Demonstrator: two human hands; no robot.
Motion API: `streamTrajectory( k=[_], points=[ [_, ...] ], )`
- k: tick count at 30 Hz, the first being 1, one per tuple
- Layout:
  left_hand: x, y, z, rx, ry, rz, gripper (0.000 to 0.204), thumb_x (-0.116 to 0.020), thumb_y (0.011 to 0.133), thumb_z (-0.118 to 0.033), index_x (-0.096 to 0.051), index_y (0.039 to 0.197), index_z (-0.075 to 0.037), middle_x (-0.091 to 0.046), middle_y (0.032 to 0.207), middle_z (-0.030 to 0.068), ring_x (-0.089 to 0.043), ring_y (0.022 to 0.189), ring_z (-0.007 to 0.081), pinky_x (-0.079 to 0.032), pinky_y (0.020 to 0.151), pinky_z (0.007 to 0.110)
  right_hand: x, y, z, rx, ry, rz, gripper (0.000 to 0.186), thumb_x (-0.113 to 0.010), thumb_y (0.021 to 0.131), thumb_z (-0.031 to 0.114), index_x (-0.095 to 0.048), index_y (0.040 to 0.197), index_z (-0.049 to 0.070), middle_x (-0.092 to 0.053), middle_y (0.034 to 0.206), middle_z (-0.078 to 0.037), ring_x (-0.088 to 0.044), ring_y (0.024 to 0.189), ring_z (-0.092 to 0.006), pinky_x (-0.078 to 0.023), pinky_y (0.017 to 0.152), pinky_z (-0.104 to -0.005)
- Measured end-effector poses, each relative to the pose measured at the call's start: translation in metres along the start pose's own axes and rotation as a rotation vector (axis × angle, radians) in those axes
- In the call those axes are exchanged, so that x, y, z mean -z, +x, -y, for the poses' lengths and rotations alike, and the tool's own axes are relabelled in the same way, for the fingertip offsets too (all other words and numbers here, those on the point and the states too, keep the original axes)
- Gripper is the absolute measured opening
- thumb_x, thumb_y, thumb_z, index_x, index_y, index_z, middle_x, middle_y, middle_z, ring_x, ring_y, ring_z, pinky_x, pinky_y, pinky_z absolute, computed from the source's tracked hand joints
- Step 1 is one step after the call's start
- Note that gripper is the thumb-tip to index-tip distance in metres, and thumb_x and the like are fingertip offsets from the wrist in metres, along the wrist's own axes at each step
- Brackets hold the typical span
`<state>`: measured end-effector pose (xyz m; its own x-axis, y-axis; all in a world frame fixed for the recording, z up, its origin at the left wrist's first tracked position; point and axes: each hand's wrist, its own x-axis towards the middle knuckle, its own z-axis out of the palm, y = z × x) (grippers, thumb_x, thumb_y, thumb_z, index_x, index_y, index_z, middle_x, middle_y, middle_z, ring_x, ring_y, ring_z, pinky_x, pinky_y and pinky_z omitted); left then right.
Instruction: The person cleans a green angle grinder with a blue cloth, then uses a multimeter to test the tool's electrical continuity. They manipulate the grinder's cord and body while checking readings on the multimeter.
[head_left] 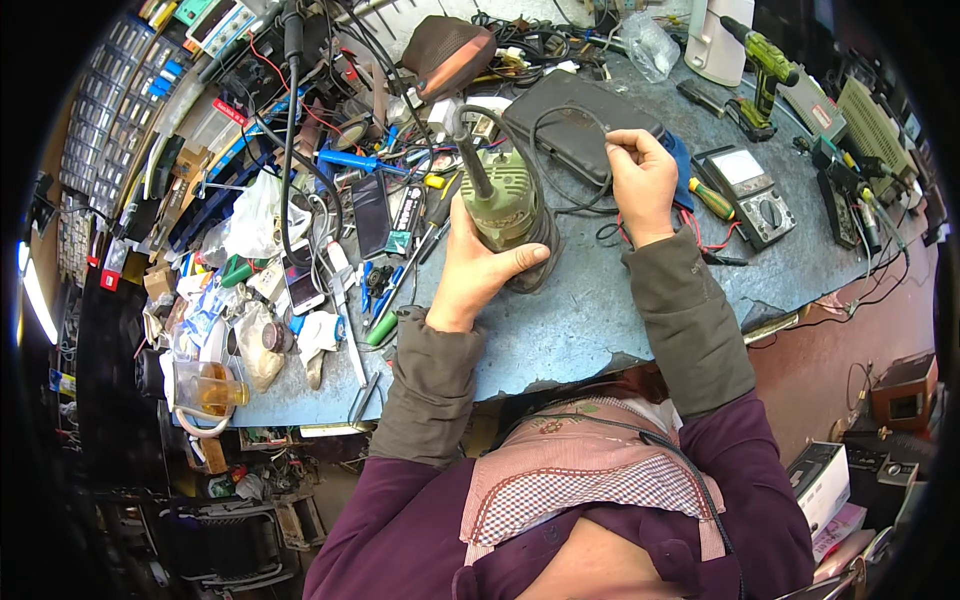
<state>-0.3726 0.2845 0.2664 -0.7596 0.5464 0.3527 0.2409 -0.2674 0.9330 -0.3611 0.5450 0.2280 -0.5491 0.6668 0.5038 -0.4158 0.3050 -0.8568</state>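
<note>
My left hand (487,268) is wrapped round a green, ribbed power-tool body (500,190) that stands upright on the blue bench. A thick dark tube slants up from its top, and a black cord (541,190) winds about its side and base. Farther right, my right hand (643,182) is raised with thumb and forefinger pinched on a loop of that cord. Under the loop lies a flat black case (578,125). What kind of tool the green body is, I cannot make out.
At right are an analog multimeter (750,195), a yellow-handled screwdriver (712,199) and a green cordless drill (765,75). Tools, cables, a dark phone (370,216) and plastic bags crowd the left. A glass mug (208,389) stands near the front left edge.
</note>
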Motion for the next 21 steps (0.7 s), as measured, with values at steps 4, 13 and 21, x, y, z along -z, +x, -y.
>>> streamTrajectory(
  k=[4,13,21],
  points=[
    [-0.001,0.003,0.013,-0.065,0.078,-0.031,0.096,-0.105,0.077,-0.006,-0.044,0.151,-0.006,-0.063,0.144,0.0087,-0.063,0.132,0.0212,-0.054,0.115,0.040,0.005,0.008,0.000,-0.027,0.054,-0.021,0.015,-0.072,0.100,-0.001,-0.081,0.112,-0.002,-0.079,0.096,-0.002,-0.066,0.080,-0.0053,-0.053,0.071,-0.0249],
    [0.004,0.007,0.020,-0.109,0.110,-0.166,0.070,-0.096,0.080,0.001,-0.063,0.142,-0.001,-0.075,0.133,0.0079,-0.072,0.120,0.0185,-0.057,0.109,0.036,0.006,0.009,0.020,-0.293,0.193,0.074,0.019,-0.072,0.102,0.005,-0.080,0.119,0.002,-0.075,0.098,-0.001,-0.063,0.077,-0.0075,-0.049,0.067,-0.0242],
    [0.030,0.012,0.016,0.361,-0.732,-0.303,0.054,-0.065,0.104,-0.045,-0.071,0.137,-0.003,-0.079,0.126,0.0187,-0.078,0.113,0.0362,-0.063,0.104,0.053,0.000,0.003,0.025,-0.309,0.159,0.153,0.018,-0.073,0.098,0.004,-0.081,0.113,-0.002,-0.077,0.095,-0.002,-0.063,0.077,-0.0083,-0.051,0.069,-0.0263]
  ],
)
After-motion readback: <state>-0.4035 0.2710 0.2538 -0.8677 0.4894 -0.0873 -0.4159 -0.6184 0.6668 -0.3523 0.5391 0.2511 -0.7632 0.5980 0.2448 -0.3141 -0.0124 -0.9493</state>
